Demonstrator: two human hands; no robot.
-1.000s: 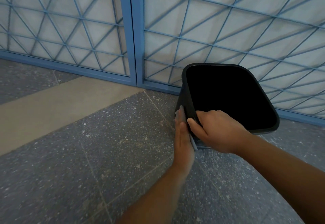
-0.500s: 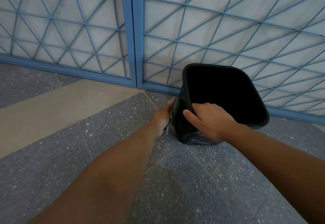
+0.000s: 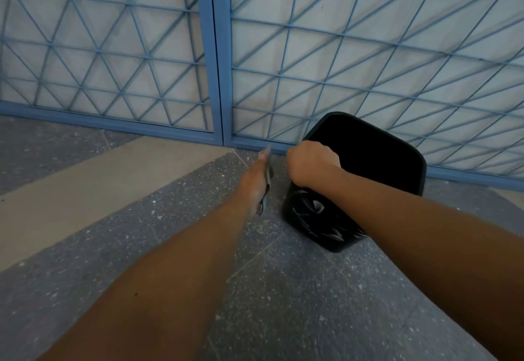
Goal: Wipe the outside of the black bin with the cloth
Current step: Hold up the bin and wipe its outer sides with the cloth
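Note:
The black bin point(image 3: 326, 221) stands on the grey floor near the blue grille, turned so one corner faces me, with pale streaks on its near side. My right hand point(image 3: 312, 166) grips the bin's near-left rim with closed fingers. My left hand point(image 3: 255, 182) is stretched out flat just left of the bin, a small gap away from its side. A thin grey cloth point(image 3: 268, 175) lies against that hand's palm, seen edge-on along the hand's right side.
A blue metal grille with white panels point(image 3: 340, 57) rises right behind the bin. The floor is speckled grey tile point(image 3: 255, 289) with a beige strip point(image 3: 85, 187) running to the left.
The bin has been turned and shifted to the right, so a corner now faces me. My left hand with the cloth has come off the bin's side and reaches farther forward.

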